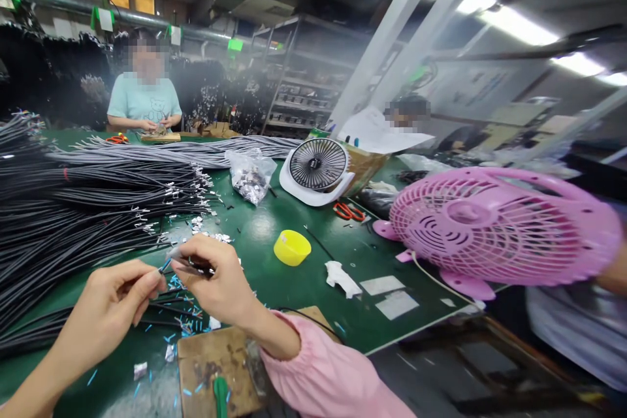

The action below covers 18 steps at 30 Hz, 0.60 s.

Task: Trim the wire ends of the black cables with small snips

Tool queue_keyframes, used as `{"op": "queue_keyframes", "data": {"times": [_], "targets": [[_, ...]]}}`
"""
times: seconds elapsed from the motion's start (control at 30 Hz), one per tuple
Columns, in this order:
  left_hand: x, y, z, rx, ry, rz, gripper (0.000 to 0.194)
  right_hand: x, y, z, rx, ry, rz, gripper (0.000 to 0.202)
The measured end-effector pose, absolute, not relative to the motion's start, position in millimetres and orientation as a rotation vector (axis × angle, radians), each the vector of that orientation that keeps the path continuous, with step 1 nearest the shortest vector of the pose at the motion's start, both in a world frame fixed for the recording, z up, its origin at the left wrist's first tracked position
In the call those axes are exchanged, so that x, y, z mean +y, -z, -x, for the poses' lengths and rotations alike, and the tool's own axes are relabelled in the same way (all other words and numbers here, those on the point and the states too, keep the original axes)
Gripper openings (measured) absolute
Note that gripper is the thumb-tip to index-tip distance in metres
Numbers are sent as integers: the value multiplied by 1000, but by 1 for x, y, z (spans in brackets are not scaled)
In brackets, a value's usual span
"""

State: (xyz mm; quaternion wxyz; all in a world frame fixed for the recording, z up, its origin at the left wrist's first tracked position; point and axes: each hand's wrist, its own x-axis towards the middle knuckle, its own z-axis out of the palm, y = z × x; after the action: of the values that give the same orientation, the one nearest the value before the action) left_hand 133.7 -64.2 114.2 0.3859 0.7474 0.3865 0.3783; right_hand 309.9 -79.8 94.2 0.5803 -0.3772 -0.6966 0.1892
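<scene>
My left hand [120, 297] pinches the end of a cable from which thin blue wires [166, 265] stick out. Close beside it, my right hand [215, 277] is closed around a small dark metallic tool [198, 266], mostly hidden by the fingers; its kind does not show. The two sets of fingertips almost meet at the blue wires. Beneath the hands lie loose black cables [161, 310] with stripped ends and scattered blue wire scraps [196, 321]. Bits of silver foil [140, 371] are strewn nearby.
Bundles of black cables [73, 228] fill the left side. A wooden board [210, 353] with a green-handled tool [220, 395] lies in front. Further right are a yellow ring [292, 248], orange-handled scissors [349, 211], a white fan [316, 173] and a pink fan [490, 228]. A co-worker [144, 98] sits opposite.
</scene>
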Motion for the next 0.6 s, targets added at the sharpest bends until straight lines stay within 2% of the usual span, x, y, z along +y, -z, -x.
{"op": "queue_keyframes", "data": {"times": [0.13,0.3,0.5,0.6], "targets": [[-63,-117,-134,937,-982,-1907,46,-79,-95,-311,-1608,-574,848,14],[-64,-110,-134,1031,-1288,-2028,27,-81,-94,-310,-1607,-528,819,7],[-72,-98,-137,1027,-1483,-2024,15,-84,-100,-308,-1590,-553,903,18],[-78,-98,-143,1054,-1572,-1959,14,-86,-99,-305,-1597,-446,901,25]]}}
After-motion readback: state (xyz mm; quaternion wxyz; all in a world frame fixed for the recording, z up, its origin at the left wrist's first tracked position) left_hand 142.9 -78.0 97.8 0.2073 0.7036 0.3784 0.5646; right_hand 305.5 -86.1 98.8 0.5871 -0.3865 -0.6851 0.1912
